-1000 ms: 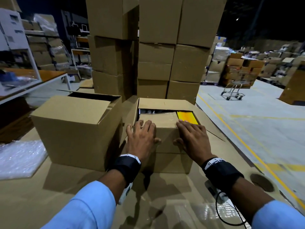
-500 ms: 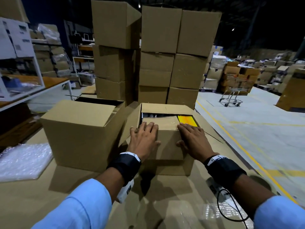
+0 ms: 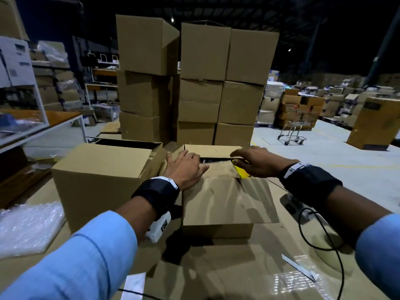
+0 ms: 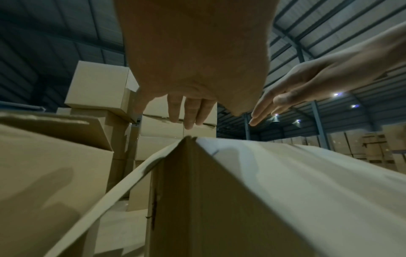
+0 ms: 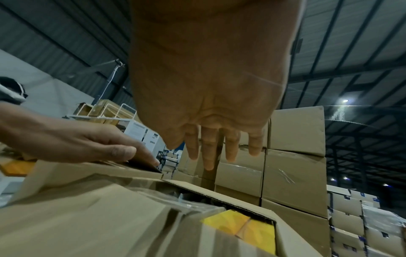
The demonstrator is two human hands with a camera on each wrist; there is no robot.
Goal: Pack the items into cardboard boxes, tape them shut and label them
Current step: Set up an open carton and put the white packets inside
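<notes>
On worktop (image 3: 216, 273), centre: small cardboard box (image 3: 218, 204), near flap down, yellow item (image 3: 242, 173) showing in gap. Left hand (image 3: 184, 167) flat, fingers straight, pinning near flap. Right hand (image 3: 255, 162) fingers extended at far flap (image 3: 212, 150), likely folding it shut; grip unclear. Tape next.

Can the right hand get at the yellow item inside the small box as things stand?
Probably yes. The right hand hovers right by the yellow item, which still shows through the gap at the box corner; only the half-closed flaps crowd the opening.
</notes>
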